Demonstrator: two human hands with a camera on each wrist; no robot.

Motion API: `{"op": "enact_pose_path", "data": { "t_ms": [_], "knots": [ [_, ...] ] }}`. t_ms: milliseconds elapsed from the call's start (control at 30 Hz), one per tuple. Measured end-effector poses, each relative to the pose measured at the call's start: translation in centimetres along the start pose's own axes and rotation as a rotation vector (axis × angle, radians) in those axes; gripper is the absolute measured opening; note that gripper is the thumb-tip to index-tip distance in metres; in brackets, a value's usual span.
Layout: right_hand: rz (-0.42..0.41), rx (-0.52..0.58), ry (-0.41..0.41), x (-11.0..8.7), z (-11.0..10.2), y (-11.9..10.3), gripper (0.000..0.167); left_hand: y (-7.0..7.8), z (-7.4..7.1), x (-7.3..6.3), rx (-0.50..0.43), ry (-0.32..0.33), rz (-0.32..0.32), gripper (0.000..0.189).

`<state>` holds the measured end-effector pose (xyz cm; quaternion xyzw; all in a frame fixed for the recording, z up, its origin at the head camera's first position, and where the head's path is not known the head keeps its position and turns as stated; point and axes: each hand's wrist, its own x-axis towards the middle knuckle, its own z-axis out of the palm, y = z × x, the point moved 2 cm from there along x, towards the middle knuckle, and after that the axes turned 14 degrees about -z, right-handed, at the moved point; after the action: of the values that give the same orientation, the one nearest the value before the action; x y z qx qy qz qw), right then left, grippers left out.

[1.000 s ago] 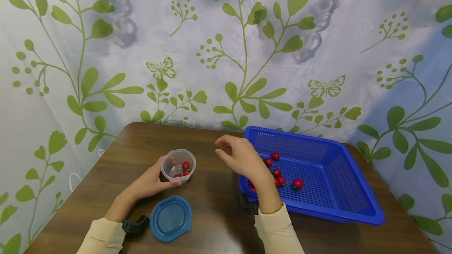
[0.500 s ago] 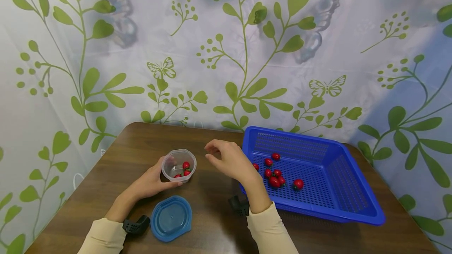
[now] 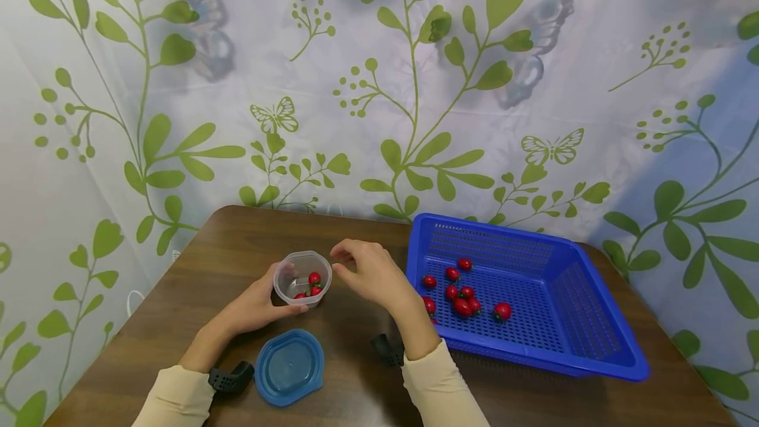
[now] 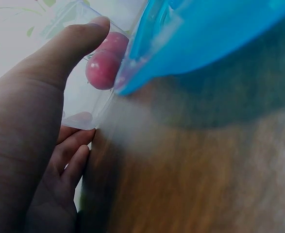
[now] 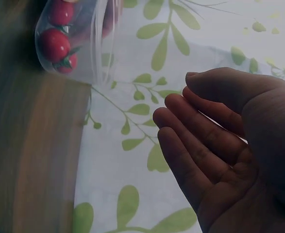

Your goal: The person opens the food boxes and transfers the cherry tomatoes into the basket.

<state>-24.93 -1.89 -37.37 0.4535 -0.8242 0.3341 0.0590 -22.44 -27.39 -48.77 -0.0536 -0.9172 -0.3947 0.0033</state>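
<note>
My left hand grips a clear plastic tub from its left side, thumb along the near wall. Inside lie a few cherry tomatoes with green stems; two show red through the wall beside the thumb in the left wrist view. Just right of the tub's rim my right hand hovers, fingers loosely bent and apart from the thumb. The right wrist view shows the right hand with nothing visible in it, apart from the tub.
A blue perforated basket with several cherry tomatoes stands on the right side of the wooden table. Before the tub lies a blue lid, close to the left wrist. A leaf-patterned curtain hangs behind the table.
My right hand has moved left from the basket's edge to beside the tub, uncovering more tomatoes in the basket. The left hand keeps its hold on the tub.
</note>
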Motion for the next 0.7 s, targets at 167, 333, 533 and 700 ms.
{"op": "enact_pose_path", "data": {
  "t_ms": [167,333,533,700],
  "knots": [
    [0.004,0.002,-0.007,0.4,0.9,-0.1,0.022,0.0,0.0,0.0,-0.008,-0.009,-0.01,0.085],
    [0.018,-0.011,-0.033,0.7,1.8,-0.2,0.022,-0.1,0.1,0.1,-0.011,-0.025,-0.02,0.084],
    [0.011,-0.042,-0.059,1.1,2.8,-0.2,0.023,-0.3,0.3,0.2,-0.011,-0.033,-0.027,0.086],
    [0.013,-0.066,-0.061,1.5,3.5,-0.4,0.024,-0.2,0.2,0.0,-0.007,-0.027,-0.02,0.085]
  ]
}}
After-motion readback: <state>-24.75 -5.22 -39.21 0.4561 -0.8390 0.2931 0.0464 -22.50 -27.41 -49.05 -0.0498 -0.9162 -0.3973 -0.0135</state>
